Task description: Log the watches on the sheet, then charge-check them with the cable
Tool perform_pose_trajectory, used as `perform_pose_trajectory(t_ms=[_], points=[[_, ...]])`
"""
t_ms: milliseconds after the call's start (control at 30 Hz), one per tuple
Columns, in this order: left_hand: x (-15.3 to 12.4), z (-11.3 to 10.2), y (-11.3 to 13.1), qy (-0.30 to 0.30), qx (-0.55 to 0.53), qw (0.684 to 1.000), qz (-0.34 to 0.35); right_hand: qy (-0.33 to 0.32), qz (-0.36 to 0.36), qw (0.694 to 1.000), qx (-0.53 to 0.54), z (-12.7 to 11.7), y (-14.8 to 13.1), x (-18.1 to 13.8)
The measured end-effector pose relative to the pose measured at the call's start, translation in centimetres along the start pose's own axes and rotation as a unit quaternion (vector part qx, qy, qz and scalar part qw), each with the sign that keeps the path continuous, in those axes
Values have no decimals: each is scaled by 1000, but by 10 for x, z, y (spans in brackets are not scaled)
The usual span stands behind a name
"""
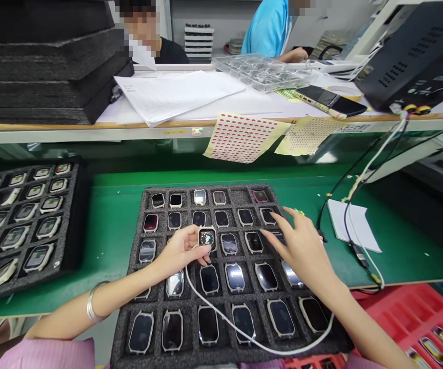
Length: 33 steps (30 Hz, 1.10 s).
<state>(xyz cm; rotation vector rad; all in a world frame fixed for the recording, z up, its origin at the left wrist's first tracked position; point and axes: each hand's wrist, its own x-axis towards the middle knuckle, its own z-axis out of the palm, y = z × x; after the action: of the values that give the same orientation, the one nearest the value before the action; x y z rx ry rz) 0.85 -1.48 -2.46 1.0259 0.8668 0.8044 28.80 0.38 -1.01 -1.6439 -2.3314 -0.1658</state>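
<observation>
In my left hand (pixel 183 247) is a smartwatch case (pixel 207 239) without a strap, its screen lit with a dial, gripped between thumb and fingers. A white cable (pixel 279 352) runs from under that hand in a loop across to below my right forearm; its end at the watch is hidden. Below both hands lies a black foam tray (pixel 240 197) with rows of strapless watches, most with dark screens. Over its right side, my right hand (pixel 300 241) is spread, fingertips close to a watch (pixel 268 217) in the second row; contact cannot be made out.
At left stands another foam tray (pixel 76 205) of watches. Red plastic trays (pixel 402 312) lie at lower right. Cables (pixel 360 197) hang beside a white paper pad (pixel 354 225). The shelf above carries papers (pixel 179 95), a phone (pixel 329 100) and a black device (pixel 414 56). Two people sit beyond.
</observation>
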Motion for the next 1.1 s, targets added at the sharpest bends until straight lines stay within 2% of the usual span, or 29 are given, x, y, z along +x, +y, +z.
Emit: perform_pose_trajectory(t_ms=[33, 100, 200, 333, 500, 733, 800, 933, 1000, 1100], points=[[3, 3, 0, 1, -6, 1000, -5, 4, -52, 997, 58, -4, -12, 6], [9, 8, -2, 8, -21, 1000, -14, -60, -161, 968, 183, -8, -36, 20], [14, 12, -9, 19, -35, 999, -16, -122, -252, 927, 250, -2, -62, 38], [15, 6, -21, 25, -48, 998, -14, -160, -270, 907, 280, 20, -72, 50], [17, -4, -32, 27, -51, 998, -23, -150, -244, 896, 339, 39, -68, 49], [22, -1, -31, -18, -42, 998, -40, -179, -248, 860, 409, 24, -53, 63], [23, -2, -30, -8, -46, 998, -47, -168, -231, 866, 412, 21, -39, 74], [24, -7, -29, 9, -53, 996, -65, -109, -160, 927, 323, 32, 6, 99], [23, -7, -26, -19, -66, 994, -88, -95, -141, 944, 282, 43, 27, 109], [24, -3, -18, -77, -104, 984, -126, -121, -153, 956, 221, 55, 47, 116]])
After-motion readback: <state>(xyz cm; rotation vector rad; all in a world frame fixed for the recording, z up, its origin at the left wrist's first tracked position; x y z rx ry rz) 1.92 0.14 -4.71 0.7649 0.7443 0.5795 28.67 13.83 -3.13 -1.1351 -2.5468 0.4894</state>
